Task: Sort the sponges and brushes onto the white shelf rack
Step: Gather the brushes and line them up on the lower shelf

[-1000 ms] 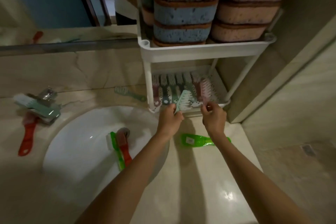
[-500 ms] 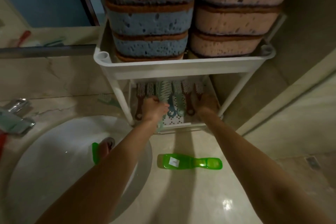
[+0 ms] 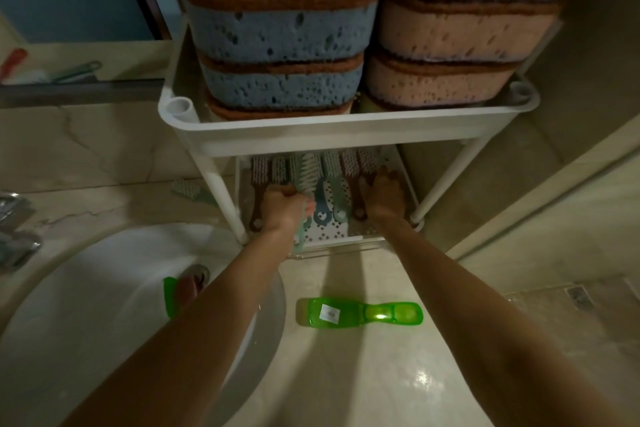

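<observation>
Both your hands have gone deeper under the white shelf rack (image 3: pixel 346 130): left hand (image 3: pixel 282 208) fingers closed on a pale-green bristle brush (image 3: pixel 309 177); right hand (image 3: pixel 382 194) flat on ribbed brushes. Porous sponges (image 3: pixel 284 42) stacked above; glossy green brush (image 3: pixel 360 313) on worktop (image 3: pixel 363 374).

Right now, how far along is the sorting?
Sponges already fill the rack's top tier, and a row of brushes lines the lower tray. The left hand is placing a pale green brush; the right hand rests on the row. The bright green brush on the counter remains.
</observation>
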Demonstrator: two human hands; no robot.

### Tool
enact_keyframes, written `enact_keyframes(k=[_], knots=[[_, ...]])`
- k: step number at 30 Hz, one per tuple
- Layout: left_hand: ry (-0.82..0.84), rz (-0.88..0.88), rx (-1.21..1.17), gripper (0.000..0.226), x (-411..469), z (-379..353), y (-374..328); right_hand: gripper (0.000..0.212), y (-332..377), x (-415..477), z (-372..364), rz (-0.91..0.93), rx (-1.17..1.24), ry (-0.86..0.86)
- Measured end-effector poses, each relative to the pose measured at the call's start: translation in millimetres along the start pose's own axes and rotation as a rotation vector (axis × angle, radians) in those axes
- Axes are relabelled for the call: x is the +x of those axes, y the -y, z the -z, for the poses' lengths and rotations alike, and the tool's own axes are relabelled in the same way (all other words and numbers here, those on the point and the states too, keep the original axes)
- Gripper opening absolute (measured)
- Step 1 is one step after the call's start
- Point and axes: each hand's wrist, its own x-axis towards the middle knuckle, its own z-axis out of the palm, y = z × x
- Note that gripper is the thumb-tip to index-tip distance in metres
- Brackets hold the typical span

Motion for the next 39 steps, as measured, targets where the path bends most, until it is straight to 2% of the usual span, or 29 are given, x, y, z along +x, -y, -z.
enact_keyframes(k=[3, 9, 12, 15, 19, 21, 24, 27, 30, 31, 35, 39], knots=[[-0.059, 0.018, 0.099, 0.023, -0.4, 1.5, -1.4, 0.043, 0.3, 1.2, -0.3, 0.01, 0.013, 0.016], [-0.031, 0.045, 0.071, 0.024, 4.5, 1.0, -1.6, 0.039, 1.2, -2.8, 3.0, 0.017, 0.041, -0.018], [-0.018, 0.064, -0.043, 0.027, 6.9, -0.8, -2.8, 0.03, 4.5, -21.4, 6.8, 0.091, 0.208, -0.047], [-0.026, 0.051, -0.08, 0.029, 9.8, -4.3, -3.8, 0.016, 7.2, -47.2, 8.7, 0.23, 0.405, 0.046], [-0.013, 0.064, -0.113, 0.028, 11.7, -15.0, -7.2, 0.004, 10.5, -68.9, 10.1, 0.378, 0.427, 0.151], [0.011, 0.088, -0.1, 0.026, 12.2, -22.0, -8.3, 0.015, 8.2, -71.1, 9.9, 0.411, 0.399, 0.132], [0.162, 0.131, -0.055, 0.023, 11.1, -29.3, -9.9, 0.02, 2.1, -67.6, 14.3, 0.389, 0.363, 0.078], [0.259, 0.092, 0.026, 0.01, 6.6, -30.1, -12.8, 0.006, -2.9, -60.3, 21.8, 0.291, 0.312, 0.06], [0.254, 0.046, 0.101, 0.014, 8.8, -25.0, -8.8, 0.024, -5.2, -48.4, 25.6, 0.093, 0.246, 0.038], [0.235, 0.021, 0.14, 0.022, 13.2, -23.1, -5.3, 0.025, -5.9, -43.5, 25.3, 0.055, 0.218, 0.021], [0.223, 0.015, 0.244, 0.031, 24.1, -16.1, 6.3, 0.034, -4.4, -32.3, 26.6, 0.0, 0.045, 0.011], [0.261, 0.057, 0.229, 0.032, 27.4, -13.2, 14.6, 0.031, -2.6, -24.4, 26.1, -0.069, 0.004, 0.026]])
